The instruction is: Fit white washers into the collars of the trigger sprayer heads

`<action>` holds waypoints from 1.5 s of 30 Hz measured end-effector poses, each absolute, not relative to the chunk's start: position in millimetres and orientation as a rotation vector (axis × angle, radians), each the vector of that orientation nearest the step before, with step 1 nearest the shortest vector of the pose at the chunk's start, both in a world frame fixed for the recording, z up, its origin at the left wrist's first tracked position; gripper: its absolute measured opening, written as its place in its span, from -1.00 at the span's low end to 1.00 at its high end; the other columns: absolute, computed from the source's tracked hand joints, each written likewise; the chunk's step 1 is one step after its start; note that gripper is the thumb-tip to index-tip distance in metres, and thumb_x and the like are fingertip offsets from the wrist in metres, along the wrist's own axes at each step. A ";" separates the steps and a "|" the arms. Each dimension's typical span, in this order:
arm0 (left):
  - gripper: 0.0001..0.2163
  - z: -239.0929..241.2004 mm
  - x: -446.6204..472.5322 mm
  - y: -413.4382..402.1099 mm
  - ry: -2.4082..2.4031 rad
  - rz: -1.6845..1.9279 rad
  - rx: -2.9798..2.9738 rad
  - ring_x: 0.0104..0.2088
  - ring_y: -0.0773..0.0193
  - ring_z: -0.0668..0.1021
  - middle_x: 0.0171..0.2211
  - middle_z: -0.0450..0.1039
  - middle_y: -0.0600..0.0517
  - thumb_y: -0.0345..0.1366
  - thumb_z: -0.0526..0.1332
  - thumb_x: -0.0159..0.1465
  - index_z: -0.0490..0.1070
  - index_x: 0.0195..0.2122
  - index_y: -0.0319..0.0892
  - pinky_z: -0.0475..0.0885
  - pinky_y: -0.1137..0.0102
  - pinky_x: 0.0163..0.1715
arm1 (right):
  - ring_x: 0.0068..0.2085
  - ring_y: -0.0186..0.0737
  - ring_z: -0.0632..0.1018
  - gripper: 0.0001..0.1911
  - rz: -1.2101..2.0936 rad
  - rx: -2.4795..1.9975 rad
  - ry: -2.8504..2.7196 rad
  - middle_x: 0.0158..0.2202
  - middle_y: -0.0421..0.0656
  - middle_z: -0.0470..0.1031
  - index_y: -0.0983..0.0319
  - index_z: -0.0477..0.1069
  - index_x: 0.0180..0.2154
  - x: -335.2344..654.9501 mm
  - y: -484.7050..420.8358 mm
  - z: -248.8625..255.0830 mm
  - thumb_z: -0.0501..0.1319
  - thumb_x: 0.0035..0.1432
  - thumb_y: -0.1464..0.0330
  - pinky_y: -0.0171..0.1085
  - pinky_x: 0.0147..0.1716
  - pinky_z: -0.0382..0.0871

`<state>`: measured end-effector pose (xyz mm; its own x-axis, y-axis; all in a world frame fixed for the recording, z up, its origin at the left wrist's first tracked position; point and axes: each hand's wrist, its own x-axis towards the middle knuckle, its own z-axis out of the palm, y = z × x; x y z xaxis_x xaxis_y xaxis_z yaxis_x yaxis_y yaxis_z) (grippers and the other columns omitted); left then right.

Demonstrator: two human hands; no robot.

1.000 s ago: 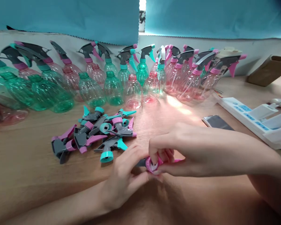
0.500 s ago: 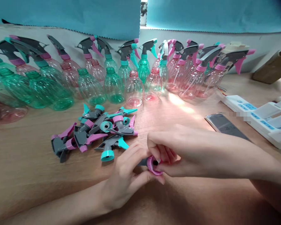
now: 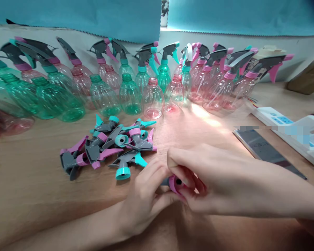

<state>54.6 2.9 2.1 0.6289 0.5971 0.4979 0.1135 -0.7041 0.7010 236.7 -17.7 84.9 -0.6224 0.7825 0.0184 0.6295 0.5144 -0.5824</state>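
Pink-collared trigger head (image 3: 173, 184) clamped in left hand (image 3: 143, 195), near centre

Placement, big to small:
- Table (image 3: 21, 181): layered by depth; bottles far, loose parts mid, hands near. Probably arranged for reach.
- Headed spray bottles (image 3: 225, 90) and uncapped green bottles (image 3: 60, 101) are stood along far side by wall (image 3: 81, 38), likely to be out of the hands' way.
- Power strip (image 3: 264, 114): parked right.
- Loose trigger heads (image 3: 92, 153): heaped mid-left, seemingly for easy reach.
- Left hand is wrapped round grey body, presumably to steady it. Right hand (image 3: 201, 177): fingers curled at collar mouth; whether anything is pinched can't be told.
- Phone (image 3: 267, 146): laid flat, right.

Materials:
- Table is wood-grained, smooth.
- Bottles are moulded in thin translucent plastic, green or pink-tinted; bulbous, fluted, narrow-necked.
- Heads are made of grey plastic, angular, with teal or pink triggers.
- Collars are short rings, ribbed on the loose heads; a dark round hole is seen inside the held one.
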 end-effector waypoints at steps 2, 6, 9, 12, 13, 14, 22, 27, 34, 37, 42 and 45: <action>-0.88 1.1 54.6 2.3 0.571 1.002 2.195 -0.31 0.28 0.42 -0.34 0.35 0.05 -0.24 0.13 0.33 0.28 -0.29 -0.17 0.34 0.43 -0.30 | -0.51 -0.42 0.19 -0.79 0.762 -1.215 -2.511 -0.50 -0.35 0.22 0.17 0.06 -0.44 233.8 -21.7 87.7 0.10 -0.05 0.53 -0.34 -0.58 0.00; -0.91 -0.9 54.3 2.4 0.618 0.988 2.139 -0.31 0.28 0.43 -0.31 0.37 0.05 -0.25 0.15 0.32 0.30 -0.25 -0.16 0.35 0.42 -0.30 | -0.51 -0.42 0.19 -0.79 0.748 -1.255 -2.502 -0.50 -0.35 0.23 0.17 0.07 -0.45 231.2 -21.8 89.7 0.09 -0.06 0.54 -0.33 -0.58 0.00; -0.93 -0.4 55.1 3.2 0.640 0.981 2.118 -0.35 0.29 0.42 -0.33 0.37 0.06 -0.28 0.16 0.31 0.32 -0.23 -0.14 0.35 0.41 -0.31 | -0.52 -0.42 0.19 -0.79 0.737 -1.270 -2.484 -0.52 -0.36 0.21 0.17 0.06 -0.46 232.0 -16.9 88.4 0.10 -0.04 0.53 -0.34 -0.60 -0.02; -0.95 0.9 56.2 3.1 0.620 0.978 2.121 -0.33 0.29 0.41 -0.31 0.36 0.06 -0.33 0.17 0.30 0.31 -0.22 -0.13 0.34 0.42 -0.28 | -0.54 -0.42 0.16 -0.79 0.678 -1.297 -2.479 -0.55 -0.36 0.17 0.18 0.06 -0.48 232.8 -13.9 86.3 0.10 -0.04 0.53 -0.34 -0.63 -0.07; -0.93 1.1 56.3 2.8 0.610 0.979 2.127 -0.31 0.29 0.41 -0.30 0.36 0.06 -0.34 0.17 0.30 0.31 -0.21 -0.13 0.34 0.42 -0.27 | -0.55 -0.41 0.15 -0.79 0.652 -1.298 -2.477 -0.55 -0.36 0.16 0.18 0.07 -0.48 232.9 -14.1 85.6 0.11 -0.04 0.53 -0.34 -0.63 -0.08; -0.92 1.3 56.2 2.4 0.601 0.982 2.131 -0.29 0.29 0.41 -0.28 0.36 0.06 -0.34 0.18 0.30 0.30 -0.19 -0.13 0.34 0.43 -0.26 | -0.55 -0.41 0.14 -0.79 0.622 -1.295 -2.472 -0.55 -0.36 0.15 0.18 0.07 -0.48 232.9 -14.9 85.1 0.11 -0.05 0.53 -0.34 -0.63 -0.08; -0.93 0.9 53.2 -0.6 0.634 0.961 2.192 -0.25 0.25 0.42 -0.29 0.37 0.05 -0.35 0.18 0.28 0.28 -0.25 -0.17 0.31 0.39 -0.21 | -0.53 -0.35 0.27 -0.79 0.291 -1.372 -2.493 -0.51 -0.30 0.28 0.18 0.14 -0.48 221.9 -30.7 83.1 0.09 -0.08 0.59 -0.30 -0.62 -0.02; -0.90 0.1 53.8 0.1 0.610 0.972 2.219 -0.27 0.28 0.39 -0.29 0.37 0.06 -0.38 0.17 0.29 0.27 -0.19 -0.16 0.28 0.39 -0.19 | -0.45 -0.19 0.41 -0.84 0.024 -1.398 -2.521 -0.42 -0.20 0.40 0.20 0.28 -0.39 216.5 -39.3 78.1 0.13 -0.04 0.56 -0.26 -0.66 0.06; -0.94 0.8 55.4 0.7 0.612 0.990 2.218 -0.29 0.26 0.38 -0.30 0.36 0.05 -0.36 0.15 0.31 0.26 -0.22 -0.16 0.25 0.37 -0.23 | -0.48 -0.20 0.44 -0.86 -0.089 -1.370 -2.489 -0.44 -0.19 0.36 0.18 0.25 -0.30 215.9 -45.4 73.4 0.07 0.08 0.51 -0.27 -0.69 0.14; -0.95 -0.9 55.3 0.2 0.618 1.005 2.207 -0.32 0.26 0.38 -0.34 0.36 0.05 -0.36 0.14 0.31 0.28 -0.22 -0.17 0.25 0.36 -0.26 | -0.55 -0.25 0.42 -0.88 -0.112 -1.360 -2.487 -0.50 -0.21 0.34 0.18 0.22 -0.34 214.4 -46.8 73.9 0.04 0.11 0.52 -0.29 -0.71 0.14; -0.84 -3.5 54.6 -0.4 0.689 0.989 2.191 -0.31 0.24 0.40 -0.32 0.38 0.05 -0.29 0.15 0.31 0.30 -0.09 -0.12 0.26 0.36 -0.27 | -0.58 -0.29 0.39 -0.80 -0.175 -1.311 -2.472 -0.56 -0.21 0.33 0.17 0.17 -0.44 213.9 -47.1 78.3 -0.03 0.15 0.56 -0.30 -0.70 0.14; -0.81 -3.2 54.6 -0.5 0.687 0.989 2.182 -0.30 0.25 0.40 -0.31 0.38 0.06 -0.26 0.17 0.31 0.30 -0.06 -0.11 0.27 0.37 -0.26 | -0.56 -0.28 0.40 -0.79 -0.143 -1.325 -2.481 -0.56 -0.20 0.34 0.16 0.15 -0.47 214.7 -45.1 80.7 -0.02 0.16 0.54 -0.30 -0.67 0.15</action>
